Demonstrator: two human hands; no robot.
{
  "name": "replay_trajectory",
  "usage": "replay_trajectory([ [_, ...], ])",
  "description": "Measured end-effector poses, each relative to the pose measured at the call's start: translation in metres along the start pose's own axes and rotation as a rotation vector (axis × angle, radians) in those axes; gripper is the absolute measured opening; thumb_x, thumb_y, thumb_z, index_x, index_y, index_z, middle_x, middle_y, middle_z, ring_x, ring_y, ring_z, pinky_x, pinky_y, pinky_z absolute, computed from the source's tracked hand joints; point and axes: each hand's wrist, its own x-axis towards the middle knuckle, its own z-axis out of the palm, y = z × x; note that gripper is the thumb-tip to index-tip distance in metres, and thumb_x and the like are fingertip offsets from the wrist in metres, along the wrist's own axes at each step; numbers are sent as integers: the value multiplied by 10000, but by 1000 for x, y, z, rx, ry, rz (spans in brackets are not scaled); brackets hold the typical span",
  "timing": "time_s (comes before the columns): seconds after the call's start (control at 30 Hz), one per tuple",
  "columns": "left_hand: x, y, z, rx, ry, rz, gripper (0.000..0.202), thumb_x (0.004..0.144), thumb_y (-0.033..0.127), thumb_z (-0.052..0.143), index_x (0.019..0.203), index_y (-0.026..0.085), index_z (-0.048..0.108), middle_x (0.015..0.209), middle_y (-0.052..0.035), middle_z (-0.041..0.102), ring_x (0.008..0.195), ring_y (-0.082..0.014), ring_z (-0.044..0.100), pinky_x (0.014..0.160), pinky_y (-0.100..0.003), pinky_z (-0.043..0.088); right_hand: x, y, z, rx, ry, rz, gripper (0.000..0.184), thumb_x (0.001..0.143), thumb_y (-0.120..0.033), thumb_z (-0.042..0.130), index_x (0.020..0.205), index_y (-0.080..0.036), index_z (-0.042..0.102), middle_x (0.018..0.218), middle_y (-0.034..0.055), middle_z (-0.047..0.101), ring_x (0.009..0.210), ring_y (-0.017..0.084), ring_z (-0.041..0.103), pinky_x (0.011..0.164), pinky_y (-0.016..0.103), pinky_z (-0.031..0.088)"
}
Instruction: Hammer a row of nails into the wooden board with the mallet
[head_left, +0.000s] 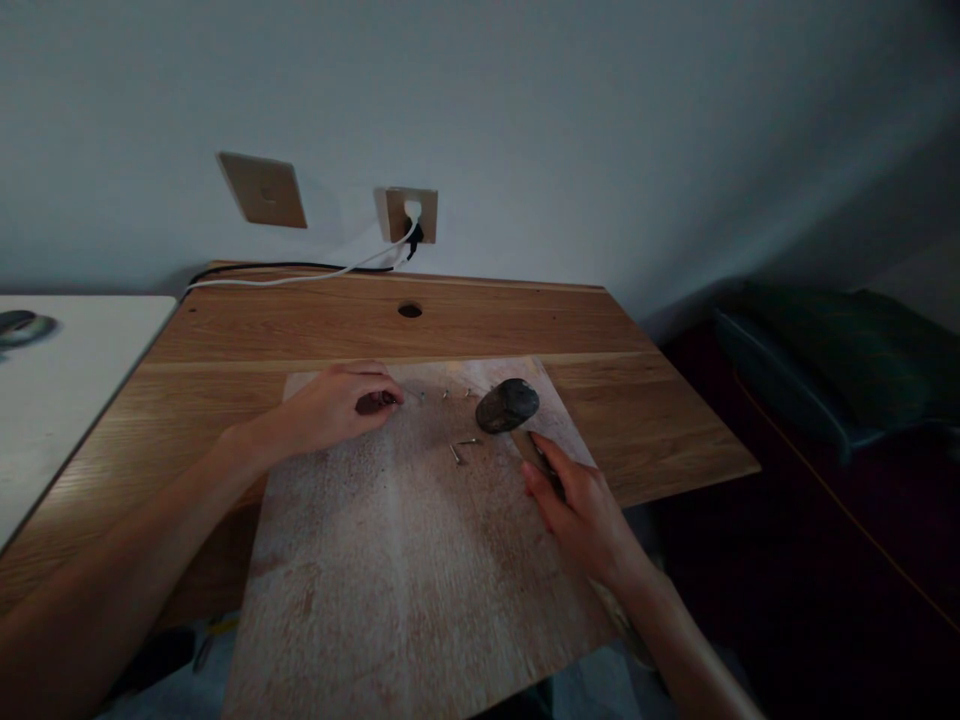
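Note:
My right hand [574, 495] grips the handle of a mallet [508, 405] with a thick black head, held low over the right part of a wooden board [390, 560]. At the board's far left, my left hand [360, 400] is closed in a pinch; what looks like a nail, mostly hidden, is between the fingertips. To the right of those fingertips, several nails [446, 394] stand upright in a row. Two loose nails [456, 454] lie on the board, below and left of the mallet head.
The board rests on a wooden desk [300, 330] with a round cable hole [410, 311]. Behind it, cables [300, 281] run to a wall socket [429, 205]. A white surface [82, 400] with a roll of tape [26, 328] adjoins on the left. Dark cushions [832, 360] lie at right.

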Motion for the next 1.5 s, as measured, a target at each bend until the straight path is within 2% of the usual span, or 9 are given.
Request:
replay_trajectory([
  [0.2, 2, 2, 4, 34, 31, 22, 224, 1002, 306, 596, 1063, 288, 810, 1058, -51, 753, 950, -217, 700, 915, -356, 528, 0, 0, 1, -16, 25, -20, 423, 1039, -424, 462, 1312, -180, 675, 834, 79, 785, 745, 270, 760, 697, 377, 570],
  [0.37, 3, 3, 8, 36, 30, 39, 254, 1024, 297, 560, 1079, 255, 804, 1069, -58, 752, 967, -203, 700, 900, -330, 523, 0, 2, 1, -11, 9, -8, 475, 1040, -446, 463, 1339, -139, 666, 826, 89, 776, 709, 259, 746, 709, 381, 580],
  [0.6, 3, 5, 6, -19, 53, -67, 249, 968, 325, 627, 1179, 256, 741, 1012, -28, 764, 809, -182, 676, 773, -317, 523, 1, 3, 2, -17, 30, -27, 431, 1040, -428, 472, 1331, -172, 664, 860, 91, 795, 780, 282, 771, 726, 402, 586],
  [0.8, 4, 9, 2, 9, 85, -134, 211, 919, 439, 712, 984, 239, 731, 934, -20, 744, 797, -185, 663, 762, -317, 515, 1, 2, 1, -4, 14, -24, 421, 1042, -425, 466, 1319, -174, 659, 838, 84, 790, 741, 271, 760, 693, 391, 583],
  [0.97, 5, 10, 0, 9, 79, -122, 164, 938, 379, 684, 930, 225, 739, 898, -20, 743, 779, -179, 668, 761, -315, 522, 0, 0, 0, 1, -4, -12, 433, 1038, -422, 464, 1310, -146, 658, 845, 92, 780, 744, 264, 749, 726, 398, 585],
  [1.13, 4, 11, -1, 15, 64, -84, 156, 967, 326, 646, 983, 228, 766, 954, -28, 768, 821, -185, 693, 811, -330, 540, 1, -1, -1, 2, -2, -2, 476, 1035, -431, 456, 1333, -115, 651, 787, 82, 758, 688, 262, 730, 693, 398, 577],
  [1.27, 4, 9, 0, 5, 38, -50, 206, 979, 303, 614, 1041, 231, 797, 1005, -44, 763, 875, -188, 701, 831, -321, 531, 0, 0, 0, -6, 4, 4, 455, 1037, -427, 461, 1342, -148, 650, 773, 62, 757, 611, 233, 696, 646, 374, 559],
  [1.5, 3, 3, 2, -40, 39, -101, 247, 932, 393, 656, 1076, 235, 779, 971, -36, 712, 771, -159, 652, 746, -294, 523, 0, 0, 0, -12, 18, -15, 436, 1031, -418, 467, 1316, -152, 663, 823, 82, 777, 733, 268, 757, 689, 387, 580],
])
